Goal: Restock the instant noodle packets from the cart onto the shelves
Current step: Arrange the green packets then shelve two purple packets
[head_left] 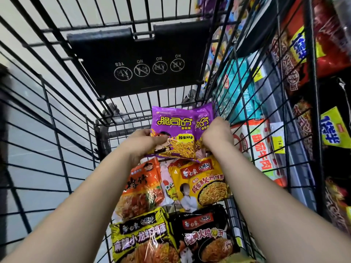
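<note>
Here, both hands reach into the black wire cart (56,133), toward its far end. The left hand (141,142) has its fingers curled round the lower left edge of a purple noodle packet (173,128), which stands nearly upright with its printed face toward the camera. The right hand (218,132) grips a second purple packet (204,118), tucked behind the first on its right side; its fingertips are hidden, so how far they wrap cannot be told.

Both purple packets are held just above the others lying in the cart. These are an orange packet (142,186), a pink-and-white packet (168,184) with a cartoon chicken, and a yellow packet (205,183). Nearest the camera lie a yellow-and-black packet (140,236) and a black packet (205,232).

A black seat flap (136,54) with round icons hangs at the cart's far end. Through the cart's right side, shelves (303,177) show a red-and-white packet (260,149), teal packets (237,88) and yellow price tags (278,142).
</note>
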A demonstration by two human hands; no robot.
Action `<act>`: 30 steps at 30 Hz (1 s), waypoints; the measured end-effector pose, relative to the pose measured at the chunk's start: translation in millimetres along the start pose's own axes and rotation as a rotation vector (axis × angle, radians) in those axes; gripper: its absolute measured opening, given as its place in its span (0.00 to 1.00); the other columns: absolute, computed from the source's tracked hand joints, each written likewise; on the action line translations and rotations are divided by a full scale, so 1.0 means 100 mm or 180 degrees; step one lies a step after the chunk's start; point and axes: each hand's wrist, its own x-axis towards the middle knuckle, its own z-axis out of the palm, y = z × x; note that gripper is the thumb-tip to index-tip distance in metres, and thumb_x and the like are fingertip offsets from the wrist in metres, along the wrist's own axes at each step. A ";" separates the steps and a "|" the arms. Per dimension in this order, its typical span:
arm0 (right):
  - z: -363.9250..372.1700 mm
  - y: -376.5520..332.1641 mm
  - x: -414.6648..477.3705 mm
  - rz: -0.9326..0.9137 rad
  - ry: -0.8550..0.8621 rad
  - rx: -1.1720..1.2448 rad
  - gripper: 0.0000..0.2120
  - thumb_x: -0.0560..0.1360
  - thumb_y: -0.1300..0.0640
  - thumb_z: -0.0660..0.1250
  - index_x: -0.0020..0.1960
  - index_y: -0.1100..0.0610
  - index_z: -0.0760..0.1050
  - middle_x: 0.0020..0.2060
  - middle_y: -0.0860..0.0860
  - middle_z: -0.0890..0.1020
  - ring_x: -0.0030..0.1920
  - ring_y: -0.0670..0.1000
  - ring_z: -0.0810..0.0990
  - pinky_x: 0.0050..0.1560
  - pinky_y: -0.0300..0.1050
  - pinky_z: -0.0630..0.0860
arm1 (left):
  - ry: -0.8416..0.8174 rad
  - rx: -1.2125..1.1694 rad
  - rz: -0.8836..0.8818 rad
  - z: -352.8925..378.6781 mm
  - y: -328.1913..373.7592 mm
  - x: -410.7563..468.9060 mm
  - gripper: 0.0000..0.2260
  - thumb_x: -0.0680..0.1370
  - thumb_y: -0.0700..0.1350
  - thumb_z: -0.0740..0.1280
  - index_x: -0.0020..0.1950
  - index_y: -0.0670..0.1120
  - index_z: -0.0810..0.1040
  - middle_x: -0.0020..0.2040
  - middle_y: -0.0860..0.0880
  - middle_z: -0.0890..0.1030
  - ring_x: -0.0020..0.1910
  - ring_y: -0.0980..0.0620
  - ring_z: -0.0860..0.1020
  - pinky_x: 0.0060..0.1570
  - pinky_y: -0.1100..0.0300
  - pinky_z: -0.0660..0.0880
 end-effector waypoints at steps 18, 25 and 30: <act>-0.23 0.09 -0.23 -0.0824 -0.0239 0.1085 0.17 0.76 0.54 0.74 0.62 0.56 0.74 0.49 0.50 0.81 0.52 0.55 0.81 0.52 0.45 0.73 | 0.0547 -0.0245 0.0851 -0.58 0.27 -1.00 0.18 0.74 0.41 0.76 0.62 0.44 0.78 0.46 0.44 0.88 0.42 0.43 0.86 0.53 0.28 0.75; -0.99 -0.06 -0.75 -0.1264 0.0048 0.2029 0.23 0.78 0.55 0.73 0.69 0.59 0.72 0.54 0.45 0.79 0.54 0.46 0.78 0.49 0.27 0.69 | 0.0344 -0.0396 0.1379 -0.63 0.63 -1.50 0.15 0.75 0.35 0.71 0.61 0.43 0.78 0.49 0.44 0.88 0.43 0.49 0.87 0.40 0.61 0.82; -1.73 -0.09 -1.21 -0.1687 0.0390 0.2397 0.08 0.78 0.53 0.72 0.55 0.54 0.77 0.43 0.41 0.82 0.42 0.39 0.80 0.40 0.22 0.70 | 0.0306 -0.0495 0.1889 -0.71 1.01 -2.06 0.19 0.71 0.38 0.73 0.62 0.42 0.78 0.48 0.46 0.88 0.43 0.51 0.86 0.43 0.61 0.82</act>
